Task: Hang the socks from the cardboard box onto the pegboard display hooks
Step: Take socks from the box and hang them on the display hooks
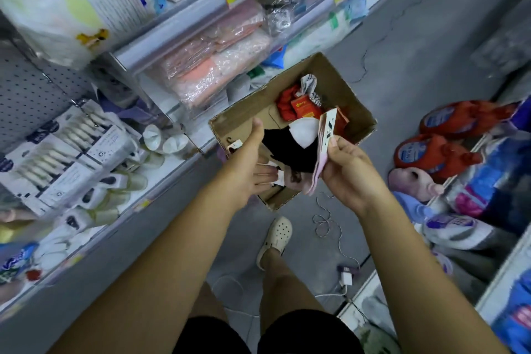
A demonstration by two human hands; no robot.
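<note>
1. Nearest me are the black shorts [301, 333]. Both forearms run out from the bottom edge toward the box [241, 115] on the floor.
2. Right hand [350, 169]: thumb and fingers pinch the pink pair [317, 169] just below its card label. The pair stands on edge over the box's near right side. The hold looks secure to me.
3. Left hand [247, 164]: fingers straight, thumb up, holding nothing. Its fingertips lie by the small white tags [277, 178] in the near corner of the box. I cannot tell whether they are touching.
4. Box contents: a black sock [287, 146] lies mid-box with a white piece [304, 132] on it, and red packs [298, 106] sit at the far end.
5. The pegboard [26, 95] is at the left edge, well apart from the box. It is too blurred for me to read its hooks.
6. My judgement of the step in hand: pick up a second tagged pair with the left hand while the right holds the pink pair.
7. To do it well:
   - Pinch the tag or hanger, not the fabric, so the hanging hole comes up ready for a hook.
   - Lift straight up so the black sock is not dragged along.
   - Keep the pink pair's card upright and clear of the box wall.
8. Risk: string [327, 221] lies in loops on the floor by the shoe [277, 234]. I would step wide of it when turning to the pegboard.
</note>
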